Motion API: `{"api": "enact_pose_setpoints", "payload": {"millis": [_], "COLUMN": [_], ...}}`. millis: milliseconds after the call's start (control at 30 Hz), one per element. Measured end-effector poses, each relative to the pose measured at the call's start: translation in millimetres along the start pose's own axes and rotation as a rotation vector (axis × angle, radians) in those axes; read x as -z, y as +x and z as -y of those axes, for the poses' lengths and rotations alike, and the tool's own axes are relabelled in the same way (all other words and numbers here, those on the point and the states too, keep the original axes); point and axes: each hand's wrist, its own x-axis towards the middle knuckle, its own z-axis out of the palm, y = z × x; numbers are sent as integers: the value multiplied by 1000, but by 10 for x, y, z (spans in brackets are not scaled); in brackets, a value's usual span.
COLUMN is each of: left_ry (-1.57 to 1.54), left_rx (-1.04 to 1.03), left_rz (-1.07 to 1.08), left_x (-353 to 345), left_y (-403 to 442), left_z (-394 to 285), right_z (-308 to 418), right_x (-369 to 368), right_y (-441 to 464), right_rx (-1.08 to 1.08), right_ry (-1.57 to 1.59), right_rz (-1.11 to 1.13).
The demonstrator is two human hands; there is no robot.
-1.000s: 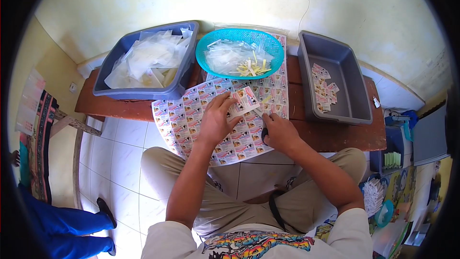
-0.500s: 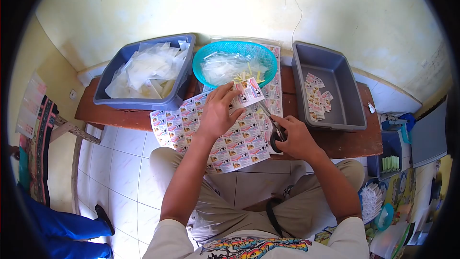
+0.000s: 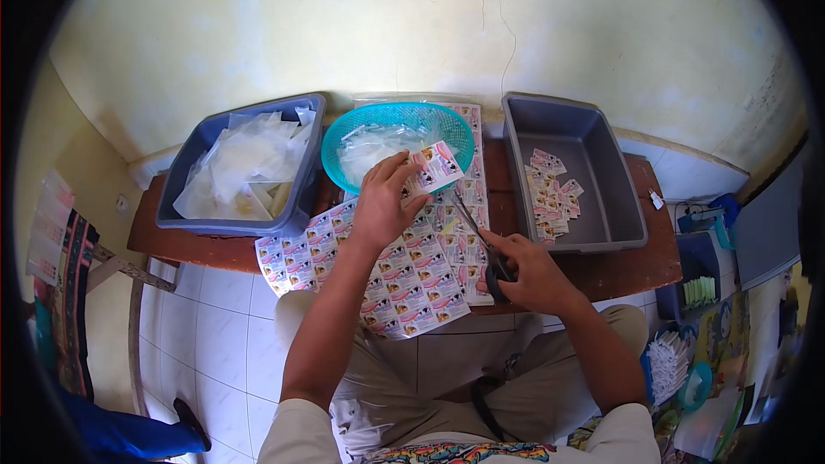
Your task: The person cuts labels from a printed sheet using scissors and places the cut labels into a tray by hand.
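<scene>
My left hand (image 3: pixel 387 206) pinches a small strip of printed labels (image 3: pixel 440 167) between thumb and fingers, above the front of the turquoise basket (image 3: pixel 331 159). My right hand (image 3: pixel 534 275) is closed around the black handles of a pair of scissors (image 3: pixel 471 222). Their metal blades point up and left, with the tips just below the strip; I cannot tell whether they touch it. Under my left forearm a large sheet of printed labels (image 3: pixel 421 283) hangs over the bench's front edge. More label sheets (image 3: pixel 473 133) lie beneath the basket.
On the wooden bench (image 3: pixel 649 266), a grey tub (image 3: pixel 292 228) with clear plastic bags stands left. Another grey tub (image 3: pixel 614 189) holds cut labels (image 3: pixel 552 198) at right. The basket contains clear plastic pieces. A person's blue trouser leg (image 3: pixel 129 425) shows at lower left.
The view has tilted up, so the bench and tubs appear lower and slightly left. My left hand still grips the label strip, and the scissors' tips now sit slightly lower relative to it.
</scene>
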Motion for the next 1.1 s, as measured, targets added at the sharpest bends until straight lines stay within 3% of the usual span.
{"api": "enact_pose_setpoints", "payload": {"millis": [500,1100], "left_ry": [-56,-61], "left_rx": [-24,-33], "left_rz": [-19,23], "left_x": [-27,81], "left_y": [-46,-242], "left_z": [-162,-289], "right_z": [-19,-18], "right_x": [-77,-192], "right_y": [240,177], "right_rx": [-35,-49], "right_ry": [466,554], "right_rz": [24,64]}}
